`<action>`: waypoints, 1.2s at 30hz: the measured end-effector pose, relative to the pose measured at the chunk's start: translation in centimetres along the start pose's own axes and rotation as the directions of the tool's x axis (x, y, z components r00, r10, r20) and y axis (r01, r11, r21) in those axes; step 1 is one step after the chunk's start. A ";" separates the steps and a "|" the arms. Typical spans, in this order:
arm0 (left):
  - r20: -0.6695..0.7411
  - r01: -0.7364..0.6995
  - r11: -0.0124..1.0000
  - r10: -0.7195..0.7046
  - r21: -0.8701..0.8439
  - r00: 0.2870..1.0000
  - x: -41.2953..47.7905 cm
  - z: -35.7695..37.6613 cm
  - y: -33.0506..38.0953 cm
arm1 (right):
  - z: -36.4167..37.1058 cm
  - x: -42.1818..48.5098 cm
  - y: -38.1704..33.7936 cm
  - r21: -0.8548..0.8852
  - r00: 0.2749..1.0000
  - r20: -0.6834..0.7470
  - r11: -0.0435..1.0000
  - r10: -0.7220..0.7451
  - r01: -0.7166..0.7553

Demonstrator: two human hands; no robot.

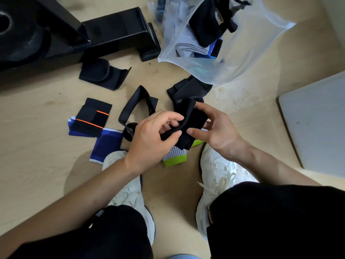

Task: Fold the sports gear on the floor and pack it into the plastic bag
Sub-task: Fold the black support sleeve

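Both hands hold a black fabric support (188,120) above the floor between my feet. My left hand (151,139) pinches its left edge with thumb and fingers. My right hand (212,126) grips its right side with curled fingers. The clear plastic bag (233,58) lies open at the top, with black, grey and blue gear inside. Loose on the floor are a black wrap with orange stripes (93,116), blue knit sleeves (106,144), a black pad (102,73), a black strap (134,107), another black piece (188,88) and a white-and-green sleeve (175,156).
A black exercise machine base (56,34) fills the top left. A grey board (317,124) lies at the right. My white shoes (214,174) stand on the wooden floor either side of the hands, my knees below.
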State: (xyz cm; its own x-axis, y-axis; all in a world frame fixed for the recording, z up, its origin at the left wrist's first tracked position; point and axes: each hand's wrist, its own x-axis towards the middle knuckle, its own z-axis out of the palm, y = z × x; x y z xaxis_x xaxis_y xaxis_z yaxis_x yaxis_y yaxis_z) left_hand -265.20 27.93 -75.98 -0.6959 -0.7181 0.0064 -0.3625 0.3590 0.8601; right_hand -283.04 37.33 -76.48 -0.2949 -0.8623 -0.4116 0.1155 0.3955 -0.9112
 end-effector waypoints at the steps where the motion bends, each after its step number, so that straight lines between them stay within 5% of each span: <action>1: -0.007 -0.006 1.000 0.006 -0.005 1.000 -0.1 0.1 0.0 | 0.1 -0.1 -0.1 0.013 1.000 0.014 1.000 -0.005 0.004; 9: 0.048 -0.097 0.994 0.099 -0.049 0.994 -0.4 0.3 0.5 | 0.0 -0.1 0.0 0.203 0.999 0.034 0.979 0.027 -0.033; 15: 0.001 0.024 0.992 -0.024 -0.122 1.000 0.1 -0.4 0.0 | -0.6 -0.2 -0.4 0.227 1.000 0.001 0.974 -0.009 0.008; 20: 0.403 0.300 0.882 -0.142 -0.364 0.904 0.5 -0.7 0.6 | -0.4 -0.5 -1.4 0.219 0.999 0.019 0.975 -0.037 0.032; 25: 0.332 0.303 0.876 -0.178 -0.376 0.926 0.9 -0.5 0.7 | -0.7 -0.7 -1.8 0.047 0.995 -0.007 0.994 -0.101 0.101; 36: 0.275 0.267 0.918 -0.186 -0.292 0.943 4.6 -0.9 3.5 | -1.7 -0.5 -4.1 -0.046 0.988 -0.085 0.991 -0.131 0.128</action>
State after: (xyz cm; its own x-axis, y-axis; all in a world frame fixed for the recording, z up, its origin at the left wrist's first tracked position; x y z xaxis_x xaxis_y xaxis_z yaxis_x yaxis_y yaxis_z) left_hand -269.14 25.38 -72.50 -0.7591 -0.5805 -0.2945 -0.3373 -0.0362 0.9407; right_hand -284.96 36.71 -72.53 -0.3868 -0.8768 -0.2856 0.0336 0.2961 -0.9546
